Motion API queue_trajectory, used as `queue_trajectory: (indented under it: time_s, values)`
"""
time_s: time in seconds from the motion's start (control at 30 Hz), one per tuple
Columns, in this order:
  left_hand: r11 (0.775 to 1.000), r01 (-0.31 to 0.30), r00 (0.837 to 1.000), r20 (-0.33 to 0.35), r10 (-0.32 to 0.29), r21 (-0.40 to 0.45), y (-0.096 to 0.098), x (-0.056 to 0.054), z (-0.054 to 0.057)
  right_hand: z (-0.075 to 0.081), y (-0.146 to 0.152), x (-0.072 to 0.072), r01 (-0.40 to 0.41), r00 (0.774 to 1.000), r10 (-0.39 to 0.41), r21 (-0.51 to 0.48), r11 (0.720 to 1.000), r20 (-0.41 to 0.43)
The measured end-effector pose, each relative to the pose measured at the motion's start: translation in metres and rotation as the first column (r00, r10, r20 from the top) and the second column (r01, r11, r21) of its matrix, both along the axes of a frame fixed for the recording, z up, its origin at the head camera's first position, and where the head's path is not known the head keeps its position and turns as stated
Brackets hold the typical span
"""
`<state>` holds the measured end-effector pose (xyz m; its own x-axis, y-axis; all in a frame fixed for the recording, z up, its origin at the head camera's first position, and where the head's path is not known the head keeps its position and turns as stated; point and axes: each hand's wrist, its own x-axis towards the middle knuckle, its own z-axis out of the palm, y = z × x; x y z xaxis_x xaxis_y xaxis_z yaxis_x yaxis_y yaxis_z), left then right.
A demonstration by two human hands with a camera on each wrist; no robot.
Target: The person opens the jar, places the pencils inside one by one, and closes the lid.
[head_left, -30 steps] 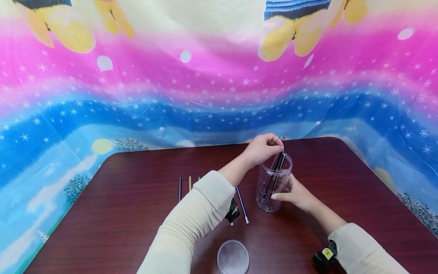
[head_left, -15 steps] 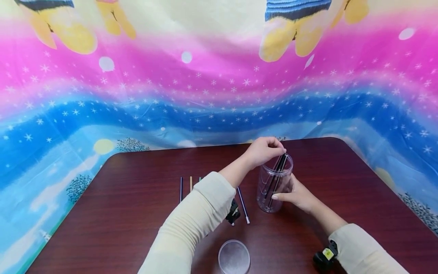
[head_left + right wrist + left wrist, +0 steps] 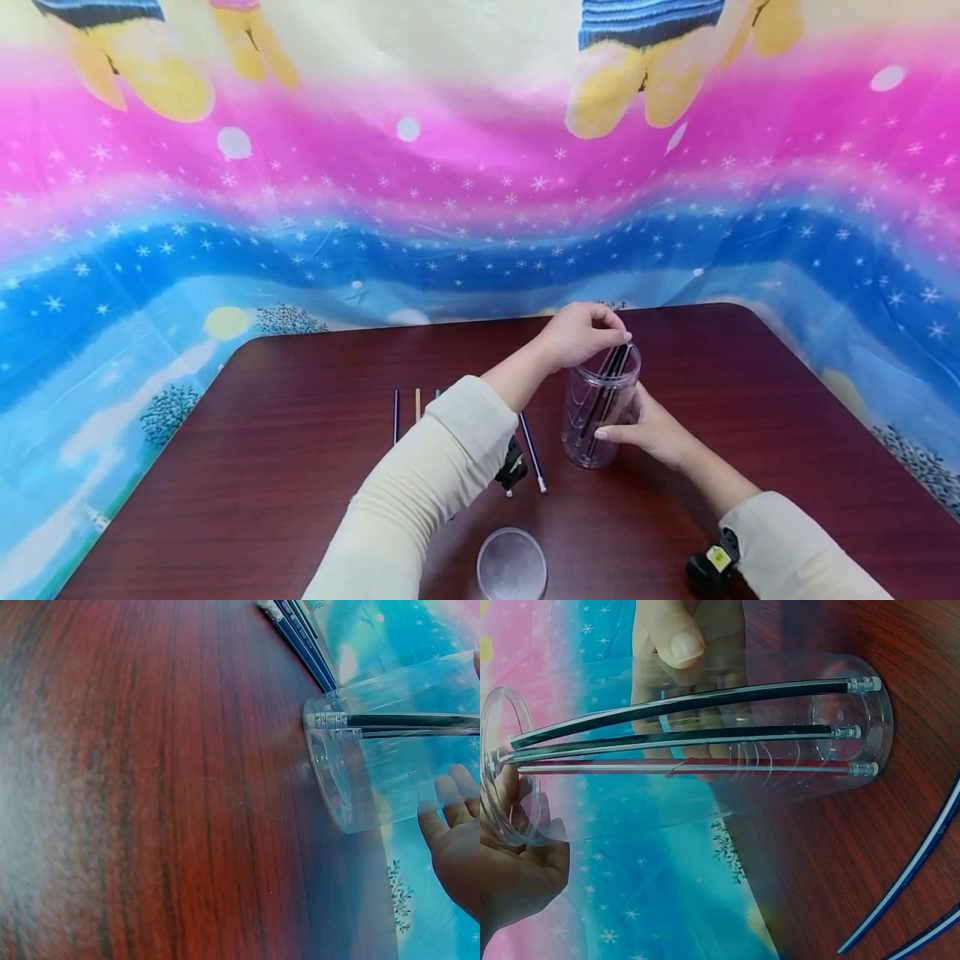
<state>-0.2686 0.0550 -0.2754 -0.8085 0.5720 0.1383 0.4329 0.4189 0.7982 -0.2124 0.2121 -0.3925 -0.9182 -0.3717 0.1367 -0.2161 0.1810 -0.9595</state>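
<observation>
A tall clear plastic jar (image 3: 577,408) stands upright on the table, and my right hand (image 3: 651,429) grips its right side, thumb in front. Over the jar's mouth, my left hand (image 3: 581,333) pinches the top of a pencil that reaches down inside. Three pencils show through the wall in the left wrist view: a black one (image 3: 727,697), a second dark one (image 3: 727,740) and a red one (image 3: 765,768). Their eraser ends point down, close to the jar's base. The pencil tops lean together at the rim, partly hidden by my left fingers.
Several loose pencils lie left of the jar, including a blue one (image 3: 533,454); my left sleeve (image 3: 420,467) covers parts of them. A round clear lid (image 3: 512,565) lies near the front of the brown table (image 3: 300,467). A patterned cloth (image 3: 450,208) hangs behind.
My left hand has sunk slightly toward the jar's rim and shifted a little right, the pencil tops moving with it. My right hand and the jar stay where they were.
</observation>
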Motion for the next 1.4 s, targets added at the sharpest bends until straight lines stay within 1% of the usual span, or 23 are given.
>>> queue_trajectory:
  time_s: [0.1, 0.23, 0.3, 0.37, 0.57, 0.7, 0.8, 0.93, 1.1, 1.17, 1.3, 1.33, 1.4]
  values:
    - [1.0, 0.007, 1.0, -0.016, -0.007, -0.028, 0.0, 0.001, 0.003, 0.0, 0.0, 0.0, 0.001, 1.0, -0.001, 0.002, 1.0, -0.001]
    - [0.997, 0.019, 0.998, -0.055, -0.023, -0.07, -0.001, 0.001, 0.005, -0.001, 0.0, -0.001, -0.006, 1.0, 0.006, -0.009, 1.0, 0.0]
    - [0.997, 0.024, 0.998, -0.062, -0.029, -0.076, -0.001, 0.0, 0.005, -0.001, 0.0, -0.001, -0.007, 1.0, 0.007, -0.013, 1.0, 0.003]
    - [0.998, 0.028, 0.999, -0.043, -0.031, -0.057, -0.001, 0.001, 0.005, -0.001, 0.001, -0.001, -0.008, 1.0, 0.008, -0.016, 1.0, 0.006]
    - [0.999, 0.022, 0.998, 0.063, -0.025, 0.048, -0.002, 0.002, 0.002, -0.001, 0.0, 0.0, -0.011, 1.0, 0.012, -0.02, 1.0, 0.014]
    - [0.997, -0.006, 0.996, 0.091, -0.001, 0.079, -0.005, 0.004, 0.002, -0.001, 0.0, 0.001, -0.014, 1.0, 0.014, -0.016, 1.0, 0.003]
    - [0.995, -0.03, 0.995, 0.101, 0.021, 0.093, -0.009, 0.003, 0.004, -0.001, 0.0, 0.001, -0.022, 1.0, 0.022, -0.027, 0.999, -0.01]
    - [0.993, -0.06, 0.992, 0.114, 0.049, 0.1, -0.021, 0.0, 0.004, -0.001, -0.001, 0.001, -0.028, 0.999, 0.027, -0.044, 0.999, -0.018]
    - [0.991, -0.101, 0.986, 0.138, 0.089, 0.084, -0.043, -0.004, -0.002, -0.002, -0.003, 0.002, -0.031, 0.999, 0.03, -0.053, 0.998, -0.025]
    - [0.991, -0.111, 0.982, 0.161, 0.098, 0.077, -0.053, 0.001, 0.003, -0.002, -0.003, 0.002, -0.03, 0.999, 0.029, -0.053, 0.998, -0.026]
    - [0.99, -0.12, 0.97, 0.222, 0.101, 0.073, -0.074, -0.001, 0.002, -0.001, -0.002, 0.002, -0.018, 0.999, 0.017, -0.032, 0.999, -0.034]
    - [0.99, -0.123, 0.967, 0.233, 0.105, 0.066, -0.079, -0.001, 0.001, -0.001, -0.002, 0.002, -0.016, 0.999, 0.015, -0.026, 1.0, -0.036]
    - [0.989, -0.133, 0.962, 0.25, 0.114, 0.062, -0.089, -0.008, -0.008, -0.001, -0.002, 0.003, -0.013, 0.999, 0.012, -0.017, 1.0, -0.043]
